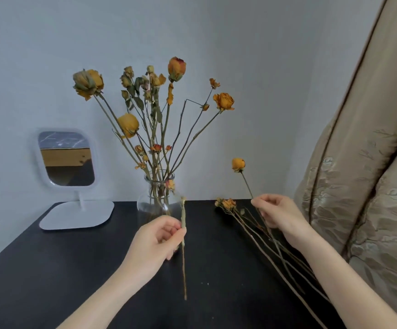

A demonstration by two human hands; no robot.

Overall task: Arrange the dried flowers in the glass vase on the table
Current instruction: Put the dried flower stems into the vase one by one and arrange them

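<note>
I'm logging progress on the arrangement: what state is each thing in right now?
glass vase: upright on the table, dried flowers standing in it.
left hand: pinches a flowerless stem, upright before the vase.
right hand: holds an orange flower by its stem, bloom up.
loose flowers: lying flat on the table, right of the vase.
mirror: standing upright, left of the vase.

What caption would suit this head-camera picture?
Left hand pinches a bare stem, right hand a dried rose, before the glass vase.
</note>
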